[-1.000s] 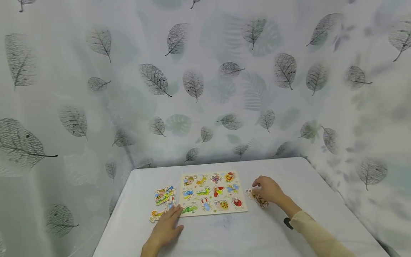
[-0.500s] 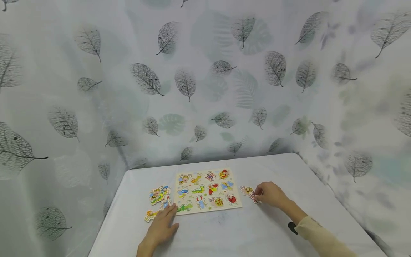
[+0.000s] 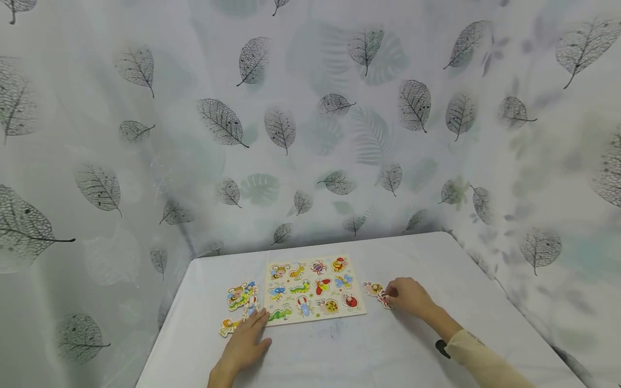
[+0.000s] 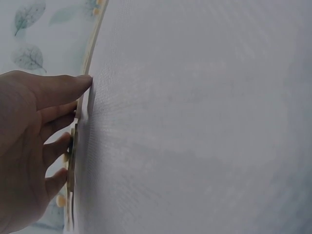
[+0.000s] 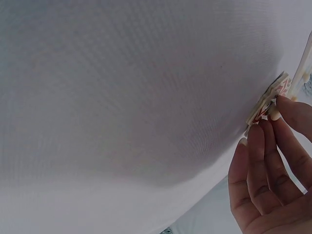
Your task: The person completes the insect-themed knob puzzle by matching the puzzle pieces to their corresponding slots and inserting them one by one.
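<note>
A wooden insect peg puzzle board (image 3: 288, 299) lies mid-table in the head view. My left hand (image 3: 245, 342) rests at its near left corner with fingers extended, fingertips touching the board's edge and the loose pieces beside it. My right hand (image 3: 409, 297) is right of the board, thumb and fingers pinching a red-and-white puzzle piece (image 3: 385, 300); which insect it shows is hidden by the fingers. A yellowish spotted puzzle piece (image 3: 372, 289) lies against it. In the right wrist view, the pinched puzzle piece (image 5: 262, 108) appears stacked with others at the fingertips.
Left of the board are a bee piece (image 3: 236, 294) overlapping other pieces, a blue beetle piece (image 3: 251, 306) and an orange-yellow piece (image 3: 227, 325), partly behind the left hand. A white cloth covers the table (image 3: 335, 355). Leaf-patterned curtains (image 3: 301, 161) surround it.
My right hand has lowered from above the right-hand pieces and now pinches the red-and-white puzzle piece. My left hand stays at the board's corner. The head view has shifted slightly.
</note>
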Demonstrator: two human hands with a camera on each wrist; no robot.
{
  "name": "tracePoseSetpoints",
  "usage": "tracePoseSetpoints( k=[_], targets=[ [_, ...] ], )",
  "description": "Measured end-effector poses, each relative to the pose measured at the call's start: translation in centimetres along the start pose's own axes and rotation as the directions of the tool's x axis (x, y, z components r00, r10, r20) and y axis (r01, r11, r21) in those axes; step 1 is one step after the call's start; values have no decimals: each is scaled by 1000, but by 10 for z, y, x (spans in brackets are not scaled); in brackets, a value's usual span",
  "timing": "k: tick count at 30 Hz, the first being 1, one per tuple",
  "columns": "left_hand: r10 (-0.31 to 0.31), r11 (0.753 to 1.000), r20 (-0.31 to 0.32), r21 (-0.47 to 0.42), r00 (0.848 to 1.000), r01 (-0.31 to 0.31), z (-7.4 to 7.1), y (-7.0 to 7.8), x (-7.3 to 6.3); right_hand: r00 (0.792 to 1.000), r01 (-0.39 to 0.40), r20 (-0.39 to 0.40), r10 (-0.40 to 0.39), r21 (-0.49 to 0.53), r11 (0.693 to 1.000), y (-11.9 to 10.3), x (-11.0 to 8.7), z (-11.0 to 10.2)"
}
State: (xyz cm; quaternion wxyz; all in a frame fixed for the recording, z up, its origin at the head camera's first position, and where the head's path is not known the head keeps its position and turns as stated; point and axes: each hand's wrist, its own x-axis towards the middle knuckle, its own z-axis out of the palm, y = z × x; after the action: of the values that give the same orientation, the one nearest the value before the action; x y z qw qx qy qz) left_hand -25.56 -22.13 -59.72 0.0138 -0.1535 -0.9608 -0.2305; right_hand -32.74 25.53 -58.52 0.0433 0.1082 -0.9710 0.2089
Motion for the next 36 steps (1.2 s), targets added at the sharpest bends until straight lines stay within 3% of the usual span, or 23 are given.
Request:
tracePoseSetpoints(
  k=[24, 36],
  targets=[
    [-10, 1000, 5, 14, 1000, 10, -3, -2, 1, 999, 41, -22, -40, 23, 999, -15, 12, -4],
    [61, 998, -10, -20, 998, -62, 4, -10, 1, 996, 81, -33, -79, 36, 996, -45, 40, -1]
  ],
)
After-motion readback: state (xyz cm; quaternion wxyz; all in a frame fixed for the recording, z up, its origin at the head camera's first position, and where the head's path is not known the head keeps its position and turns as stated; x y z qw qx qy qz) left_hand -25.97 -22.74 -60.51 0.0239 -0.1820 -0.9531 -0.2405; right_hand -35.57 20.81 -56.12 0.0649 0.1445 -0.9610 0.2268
